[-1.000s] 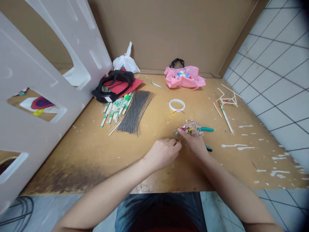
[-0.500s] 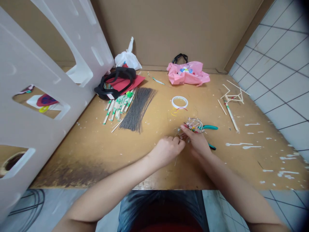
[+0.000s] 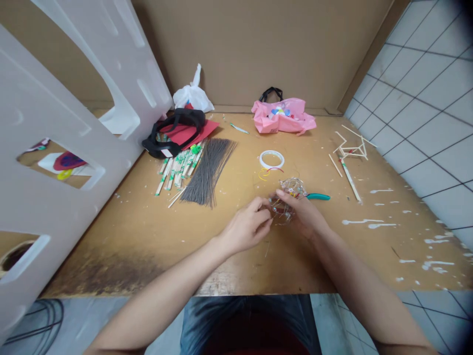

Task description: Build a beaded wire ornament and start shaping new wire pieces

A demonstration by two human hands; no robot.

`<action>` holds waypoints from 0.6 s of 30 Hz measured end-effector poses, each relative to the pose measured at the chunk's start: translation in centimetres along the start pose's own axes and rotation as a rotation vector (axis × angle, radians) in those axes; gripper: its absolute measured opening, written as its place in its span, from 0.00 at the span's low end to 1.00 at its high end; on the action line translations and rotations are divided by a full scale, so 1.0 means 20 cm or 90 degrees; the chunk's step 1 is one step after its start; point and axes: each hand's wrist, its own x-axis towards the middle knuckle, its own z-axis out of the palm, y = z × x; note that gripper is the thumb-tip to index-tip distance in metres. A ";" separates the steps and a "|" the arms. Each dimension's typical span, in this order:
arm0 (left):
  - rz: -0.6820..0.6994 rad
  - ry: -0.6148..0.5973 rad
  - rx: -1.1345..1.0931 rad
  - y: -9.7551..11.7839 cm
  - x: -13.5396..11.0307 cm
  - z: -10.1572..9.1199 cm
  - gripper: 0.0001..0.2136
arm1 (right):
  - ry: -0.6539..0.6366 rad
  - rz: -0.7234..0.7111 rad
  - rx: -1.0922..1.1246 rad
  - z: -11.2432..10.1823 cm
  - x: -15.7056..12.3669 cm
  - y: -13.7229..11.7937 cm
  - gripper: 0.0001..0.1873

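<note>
A tangled wire frame (image 3: 293,186) of thin silvery wire, with small yellow and red bits in it, is held just above the table. My right hand (image 3: 305,212) is closed around its right side, thumb on top. At its left edge, my left hand (image 3: 249,223) has curled fingers, with thumb and forefinger pinching wire there; the exact strand is too fine to make out. Beyond the right hand sticks out the teal handle of a pair of pliers (image 3: 318,196); the rest is hidden behind the hand and frame.
Behind the hands lies a roll of white tape (image 3: 261,160) beside yellow and red wire scraps. Left are grey wires (image 3: 210,170), wrapped chopsticks (image 3: 162,180) and a black head strap (image 3: 148,145). A pink bag (image 3: 260,123) stands at the back, a stick frame (image 3: 351,154) right.
My left hand has shifted slightly left and its fingers have changed their grip at the frame's edge. The right hand keeps hold, now covering the lower pliers handle. The whole view shifted slightly.
</note>
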 end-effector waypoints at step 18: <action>0.005 0.002 0.032 0.04 -0.01 -0.01 0.17 | 0.009 0.021 0.047 -0.02 0.04 0.03 0.11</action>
